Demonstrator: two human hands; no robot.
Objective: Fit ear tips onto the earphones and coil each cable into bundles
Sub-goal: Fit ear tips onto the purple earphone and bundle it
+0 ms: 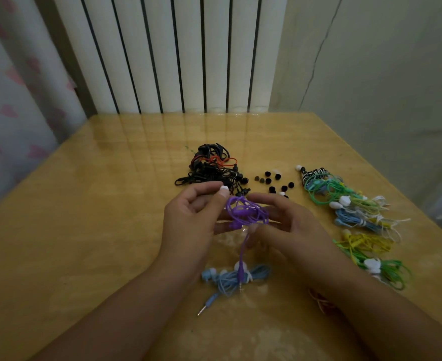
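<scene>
Holding a loose tangle of purple earphones (pixel 246 213) between them above the wooden table (pixel 97 230), both hands work near the table's middle. The left hand (pixel 191 217) pinches a white ear tip (pixel 223 189) between thumb and forefinger; the right hand (pixel 290 225) curls its fingers round the purple cable — its fingertips are hidden behind the tangle. The plug end hangs down over a blue bundle (pixel 237 278) lying nearer the person. Beyond the hands sit a black pile (pixel 212 169) and loose black ear tips (pixel 272 182). Right of the hands lie coloured bundles (pixel 358 220), their earbuds hard to tell apart — some partly covered by the right forearm.
</scene>
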